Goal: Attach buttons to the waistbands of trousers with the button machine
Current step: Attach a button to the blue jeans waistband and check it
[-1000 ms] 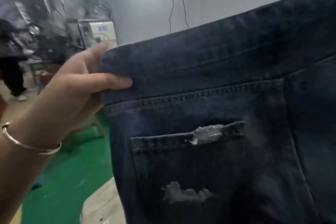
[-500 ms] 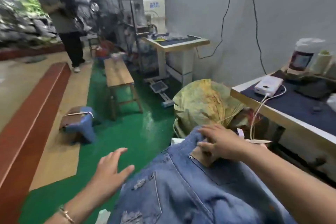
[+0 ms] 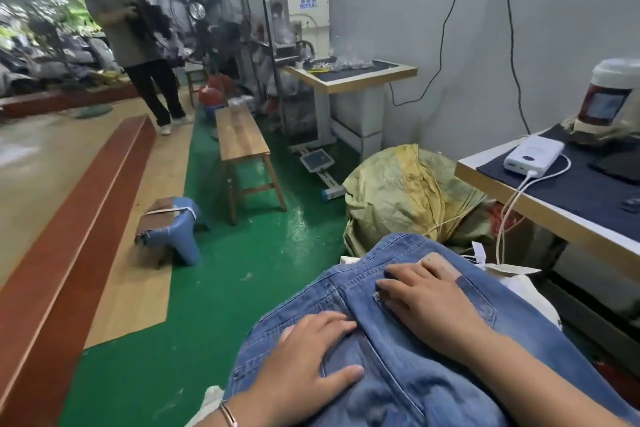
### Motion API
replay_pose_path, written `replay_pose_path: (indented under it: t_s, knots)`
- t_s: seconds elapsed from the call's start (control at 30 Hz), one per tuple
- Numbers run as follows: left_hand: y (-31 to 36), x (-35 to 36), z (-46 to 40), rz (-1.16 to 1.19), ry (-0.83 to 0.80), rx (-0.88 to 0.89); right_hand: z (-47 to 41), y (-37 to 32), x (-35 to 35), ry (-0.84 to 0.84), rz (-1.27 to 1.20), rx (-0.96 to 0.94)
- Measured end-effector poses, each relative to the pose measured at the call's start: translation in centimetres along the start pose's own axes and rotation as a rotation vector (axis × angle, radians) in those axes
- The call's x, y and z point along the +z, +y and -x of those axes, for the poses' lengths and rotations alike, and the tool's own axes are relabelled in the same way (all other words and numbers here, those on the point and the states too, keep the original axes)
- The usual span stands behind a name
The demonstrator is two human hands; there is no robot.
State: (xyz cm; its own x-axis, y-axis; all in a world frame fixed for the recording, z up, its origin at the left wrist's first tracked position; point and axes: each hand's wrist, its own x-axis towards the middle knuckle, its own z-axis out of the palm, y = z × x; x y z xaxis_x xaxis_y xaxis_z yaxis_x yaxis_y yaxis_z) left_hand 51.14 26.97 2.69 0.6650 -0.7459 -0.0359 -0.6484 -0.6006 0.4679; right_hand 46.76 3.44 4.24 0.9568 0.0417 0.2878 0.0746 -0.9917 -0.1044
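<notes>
I have my left hand (image 3: 311, 354) and right hand (image 3: 422, 298) spread flat on the blue jeans (image 3: 398, 371); soft, floppy denim, I'd pinch the far waistband (image 3: 391, 255)

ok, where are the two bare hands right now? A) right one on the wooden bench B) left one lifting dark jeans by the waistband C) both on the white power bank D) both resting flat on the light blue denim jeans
D: the left hand and right hand both lie with fingers spread on the light blue denim jeans in the foreground.
</notes>
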Motion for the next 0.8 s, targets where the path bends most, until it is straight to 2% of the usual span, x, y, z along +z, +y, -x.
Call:
replay_pose_path:
  t_s: [0.13, 0.2, 0.3, 0.43, 0.63, 0.8]
  knots:
    - [1.2, -1.9, -2.5, -0.053, -0.01, -0.004, 1.6, 0.5, -0.3, -0.068, -0.057, 0.041]
    - [2.4, -3.5, -4.4, -0.041, -0.017, -0.027, 2.5, 1.3, -1.4, -0.023, -0.092, 0.083]
    - [5.8, -4.7, -7.2, -0.106, -0.021, 0.067, 5.0, 3.0, -4.1, 0.059, -0.186, 0.135]
    - [13.9, -3.9, -10.0, -0.125, -0.116, 0.327, 11.4, 5.1, -9.3, 0.171, -0.277, 0.288]
    - [31.5, 1.8, -11.6, -0.101, -0.3, 0.827, 26.1, 7.6, -17.3, 0.388, -0.23, 0.647]
    - [46.2, 9.6, -7.5, 0.008, -0.478, 1.134, 39.4, 4.4, -22.7, 0.627, -0.112, 1.012]
